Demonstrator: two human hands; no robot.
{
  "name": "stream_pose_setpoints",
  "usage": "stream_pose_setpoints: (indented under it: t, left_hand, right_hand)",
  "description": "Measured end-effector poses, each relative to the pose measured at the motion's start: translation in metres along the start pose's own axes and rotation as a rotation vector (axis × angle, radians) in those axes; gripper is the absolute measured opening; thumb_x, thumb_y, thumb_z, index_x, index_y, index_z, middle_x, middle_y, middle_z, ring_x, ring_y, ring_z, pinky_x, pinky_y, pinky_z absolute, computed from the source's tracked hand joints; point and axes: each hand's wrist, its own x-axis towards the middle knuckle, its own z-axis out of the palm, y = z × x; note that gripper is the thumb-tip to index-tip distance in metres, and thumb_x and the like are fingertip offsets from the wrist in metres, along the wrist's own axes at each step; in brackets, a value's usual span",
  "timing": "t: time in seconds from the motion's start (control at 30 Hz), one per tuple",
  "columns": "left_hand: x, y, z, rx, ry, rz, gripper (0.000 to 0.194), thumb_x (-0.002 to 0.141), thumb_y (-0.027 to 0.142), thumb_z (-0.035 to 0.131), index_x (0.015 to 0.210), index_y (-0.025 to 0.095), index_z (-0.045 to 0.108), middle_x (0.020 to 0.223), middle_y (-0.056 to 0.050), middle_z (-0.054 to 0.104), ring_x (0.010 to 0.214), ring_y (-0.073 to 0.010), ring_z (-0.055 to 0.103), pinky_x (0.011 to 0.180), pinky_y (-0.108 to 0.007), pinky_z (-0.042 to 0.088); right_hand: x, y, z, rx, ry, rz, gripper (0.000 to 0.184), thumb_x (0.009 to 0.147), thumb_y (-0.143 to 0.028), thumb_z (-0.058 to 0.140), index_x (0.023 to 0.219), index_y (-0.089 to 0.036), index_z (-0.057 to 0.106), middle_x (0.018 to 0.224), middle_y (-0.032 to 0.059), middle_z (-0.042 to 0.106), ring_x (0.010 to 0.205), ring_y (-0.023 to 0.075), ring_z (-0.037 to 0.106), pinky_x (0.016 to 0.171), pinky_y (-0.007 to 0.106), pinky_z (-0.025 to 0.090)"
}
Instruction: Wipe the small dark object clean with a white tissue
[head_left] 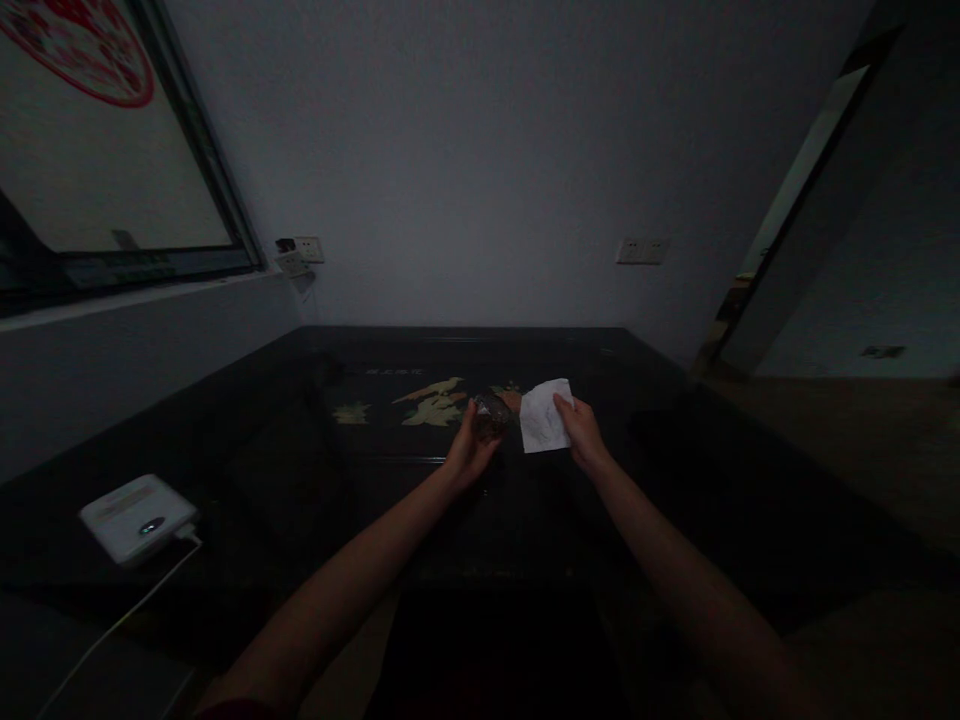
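Note:
In the head view, my left hand (469, 450) is wrapped round a small, dark, shiny rounded object (491, 415); in the dim light I cannot make out its kind. To its right, my right hand (581, 428) pinches the right edge of a creased white sheet of paper or tissue (545, 418). A small gap separates the sheet from the dark object. Both are held over the dark tabletop (405, 510), which bears a painted pattern of pale leaves and birds (433, 405).
A white box-shaped device (139, 520) with a white cable (124, 615) sits on the table's left side. Wall sockets (641, 251) are behind the table, with a plugged-in adapter (294, 262) at the left. A window (120, 150) is at upper left, a doorway (802, 180) at right.

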Motion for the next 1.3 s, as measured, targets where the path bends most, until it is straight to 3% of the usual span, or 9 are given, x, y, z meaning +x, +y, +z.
stream_pose_setpoints:
  t: [0.17, 0.27, 0.33, 0.47, 0.6, 0.93, 1.0, 1.1, 1.3]
  left_hand:
    - [-0.004, -0.002, 0.0, 0.071, -0.098, -0.07, 0.039, 0.087, 0.05, 0.05, 0.105, 0.016, 0.061, 0.098, -0.01, 0.066, 0.096, -0.0203, 0.065, 0.092, -0.037, 0.05]
    - [-0.007, -0.004, -0.003, 0.169, -0.137, -0.145, 0.045, 0.083, 0.055, 0.054, 0.108, 0.018, 0.059, 0.103, -0.01, 0.065, 0.099, -0.0255, 0.065, 0.092, -0.047, 0.049]
    - [-0.007, -0.006, -0.005, 0.224, -0.146, -0.13, 0.042, 0.08, 0.051, 0.06, 0.108, 0.019, 0.059, 0.107, -0.01, 0.065, 0.099, -0.0251, 0.065, 0.092, -0.046, 0.049]
    - [-0.003, -0.012, -0.008, 0.341, -0.139, -0.047, 0.036, 0.074, 0.035, 0.072, 0.101, 0.016, 0.06, 0.106, -0.01, 0.066, 0.094, -0.02, 0.066, 0.088, -0.034, 0.051]
    - [-0.001, -0.019, -0.004, 0.389, -0.115, 0.019, 0.052, 0.065, 0.021, 0.079, 0.112, 0.022, 0.056, 0.106, -0.005, 0.066, 0.086, -0.0146, 0.066, 0.079, -0.027, 0.052]
    - [-0.009, -0.02, 0.023, 0.728, -0.213, 0.09, 0.079, 0.061, 0.029, 0.082, 0.131, 0.029, 0.046, 0.125, -0.01, 0.059, 0.1, -0.0216, 0.063, 0.083, -0.034, 0.05]
    - [-0.001, -0.026, 0.03, 0.806, -0.146, 0.161, 0.082, 0.055, 0.026, 0.085, 0.128, 0.024, 0.048, 0.122, -0.011, 0.06, 0.103, -0.0229, 0.062, 0.088, -0.035, 0.048]
    - [0.022, -0.042, 0.041, 0.935, -0.1, 0.212, 0.067, 0.055, 0.028, 0.084, 0.115, 0.015, 0.056, 0.114, -0.013, 0.063, 0.103, -0.0252, 0.061, 0.092, -0.038, 0.046]
    - [0.068, -0.075, 0.06, 1.184, -0.018, 0.524, 0.068, 0.051, 0.024, 0.085, 0.11, 0.012, 0.055, 0.118, -0.016, 0.059, 0.11, -0.0266, 0.056, 0.099, -0.04, 0.04]
  right_hand:
    - [0.005, -0.02, -0.016, -0.006, -0.05, 0.051, 0.027, 0.067, -0.033, 0.067, 0.085, -0.013, 0.065, 0.071, 0.0059, 0.071, 0.064, 0.0203, 0.066, 0.058, 0.028, 0.051]
    - [0.005, -0.021, -0.035, -0.044, -0.098, 0.108, 0.02, 0.069, -0.022, 0.064, 0.087, -0.013, 0.065, 0.074, 0.0054, 0.071, 0.064, 0.0183, 0.066, 0.059, 0.027, 0.051]
    - [0.002, -0.017, -0.051, -0.068, -0.115, 0.143, 0.017, 0.067, -0.016, 0.064, 0.084, -0.012, 0.064, 0.073, 0.0059, 0.071, 0.063, 0.0178, 0.065, 0.058, 0.027, 0.051]
    - [-0.007, -0.002, -0.08, -0.15, -0.186, 0.202, 0.029, 0.065, -0.011, 0.065, 0.095, -0.012, 0.064, 0.082, 0.0069, 0.07, 0.067, 0.0181, 0.065, 0.06, 0.029, 0.051]
    - [-0.013, 0.008, -0.097, -0.349, -0.232, 0.158, 0.049, 0.065, -0.01, 0.066, 0.114, -0.013, 0.059, 0.089, 0.0053, 0.067, 0.073, 0.0163, 0.062, 0.063, 0.026, 0.049]
    - [-0.002, 0.021, -0.106, -0.633, -0.201, -0.033, 0.051, 0.072, -0.008, 0.055, 0.123, -0.011, 0.053, 0.068, -0.0037, 0.051, 0.056, 0.01, 0.044, 0.053, 0.021, 0.036]
    - [0.001, 0.025, -0.105, -0.649, -0.2, -0.054, 0.05, 0.07, -0.005, 0.054, 0.12, -0.013, 0.055, 0.065, -0.0054, 0.048, 0.054, 0.0093, 0.042, 0.052, 0.021, 0.035]
    - [0.003, 0.028, -0.103, -0.653, -0.213, -0.067, 0.049, 0.067, -0.002, 0.054, 0.114, -0.015, 0.058, 0.063, -0.0065, 0.046, 0.054, 0.0088, 0.042, 0.053, 0.02, 0.034]
    - [0.002, 0.03, -0.099, -0.702, -0.206, -0.115, 0.044, 0.067, -0.003, 0.057, 0.109, -0.017, 0.06, 0.065, -0.0058, 0.047, 0.058, 0.0106, 0.046, 0.056, 0.022, 0.034]
